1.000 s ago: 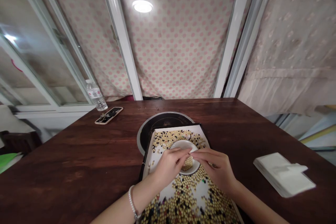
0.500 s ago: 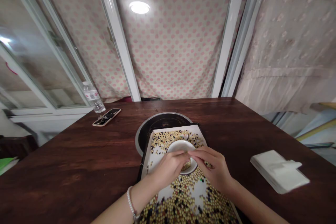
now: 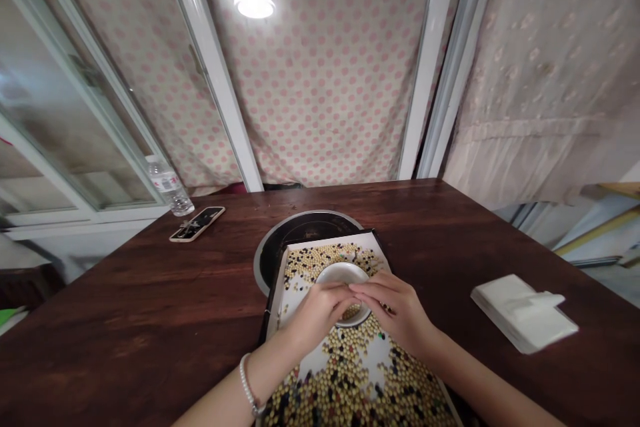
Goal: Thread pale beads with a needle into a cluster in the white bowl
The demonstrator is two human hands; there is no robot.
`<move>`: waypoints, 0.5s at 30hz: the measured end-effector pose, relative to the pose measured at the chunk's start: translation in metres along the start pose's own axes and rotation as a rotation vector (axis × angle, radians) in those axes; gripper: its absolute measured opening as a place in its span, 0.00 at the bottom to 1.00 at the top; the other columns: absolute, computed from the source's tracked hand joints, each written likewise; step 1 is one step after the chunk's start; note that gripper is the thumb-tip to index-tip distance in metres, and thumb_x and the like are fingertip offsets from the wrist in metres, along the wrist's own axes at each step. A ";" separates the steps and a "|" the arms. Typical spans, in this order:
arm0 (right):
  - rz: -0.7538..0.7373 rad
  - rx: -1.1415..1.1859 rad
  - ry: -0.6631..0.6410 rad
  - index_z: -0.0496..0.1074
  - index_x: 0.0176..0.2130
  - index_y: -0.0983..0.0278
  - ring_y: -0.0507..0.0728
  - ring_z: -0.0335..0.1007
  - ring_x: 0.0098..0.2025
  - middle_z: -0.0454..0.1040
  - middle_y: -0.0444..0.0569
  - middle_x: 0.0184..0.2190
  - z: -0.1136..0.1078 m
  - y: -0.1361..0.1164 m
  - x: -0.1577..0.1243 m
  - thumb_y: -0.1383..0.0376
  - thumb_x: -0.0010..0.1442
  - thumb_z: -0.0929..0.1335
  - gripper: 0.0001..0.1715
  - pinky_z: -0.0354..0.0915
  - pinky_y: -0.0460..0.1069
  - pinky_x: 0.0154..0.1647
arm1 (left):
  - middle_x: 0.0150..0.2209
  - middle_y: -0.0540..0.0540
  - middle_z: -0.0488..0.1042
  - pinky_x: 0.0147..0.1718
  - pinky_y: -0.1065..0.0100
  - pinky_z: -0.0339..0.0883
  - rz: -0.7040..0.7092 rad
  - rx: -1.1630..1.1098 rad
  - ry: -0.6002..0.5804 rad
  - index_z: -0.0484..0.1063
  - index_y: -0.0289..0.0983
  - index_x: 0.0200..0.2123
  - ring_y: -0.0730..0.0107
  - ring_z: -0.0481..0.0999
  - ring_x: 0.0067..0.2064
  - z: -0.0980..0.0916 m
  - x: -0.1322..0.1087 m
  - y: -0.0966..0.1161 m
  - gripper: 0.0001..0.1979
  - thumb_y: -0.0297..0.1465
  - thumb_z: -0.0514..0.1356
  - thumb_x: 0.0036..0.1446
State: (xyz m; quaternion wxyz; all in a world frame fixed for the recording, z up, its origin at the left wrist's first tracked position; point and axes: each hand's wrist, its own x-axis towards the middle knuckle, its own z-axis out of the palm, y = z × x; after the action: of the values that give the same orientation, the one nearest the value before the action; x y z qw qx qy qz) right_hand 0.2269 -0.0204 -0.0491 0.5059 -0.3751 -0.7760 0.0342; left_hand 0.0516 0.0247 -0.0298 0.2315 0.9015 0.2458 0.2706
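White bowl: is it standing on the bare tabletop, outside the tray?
No, the white bowl stands inside the tray, with loose beads lying around it.

Bottle (image 3: 171,187): I see it standing, far left.
Phone (image 3: 198,224): flat, just beside it.
Tissue pack (image 3: 517,330): there, lower right.

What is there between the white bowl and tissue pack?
In the head view, the right hand comes first, partly over the white bowl; then wooden tabletop stretches to the tissue pack. The hand hides part of the tray.
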 end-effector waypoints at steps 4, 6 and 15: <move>-0.001 -0.049 -0.017 0.73 0.43 0.60 0.53 0.67 0.30 0.74 0.46 0.28 0.001 0.001 -0.001 0.70 0.60 0.64 0.12 0.66 0.49 0.30 | 0.31 0.48 0.75 0.34 0.69 0.68 -0.001 0.002 0.016 0.75 0.37 0.35 0.72 0.74 0.31 0.002 -0.001 -0.004 0.10 0.29 0.53 0.62; 0.013 -0.069 -0.029 0.73 0.43 0.61 0.53 0.66 0.30 0.73 0.46 0.27 0.001 0.002 -0.001 0.70 0.61 0.63 0.12 0.66 0.49 0.30 | 0.32 0.48 0.76 0.34 0.69 0.68 -0.005 0.006 0.029 0.74 0.37 0.38 0.72 0.74 0.32 0.002 -0.001 -0.005 0.09 0.28 0.53 0.61; 0.135 -0.072 -0.085 0.74 0.42 0.60 0.54 0.66 0.33 0.73 0.46 0.29 -0.002 0.001 0.001 0.69 0.61 0.63 0.13 0.65 0.48 0.33 | 0.26 0.50 0.76 0.29 0.70 0.66 -0.084 0.058 0.130 0.75 0.38 0.34 0.71 0.73 0.28 0.000 0.000 -0.003 0.10 0.26 0.53 0.59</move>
State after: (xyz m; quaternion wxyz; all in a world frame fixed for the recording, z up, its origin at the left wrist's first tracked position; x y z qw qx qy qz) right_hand 0.2289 -0.0200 -0.0471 0.4555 -0.4426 -0.7703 0.0563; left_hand 0.0507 0.0271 -0.0312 0.2002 0.8773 0.3055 0.3113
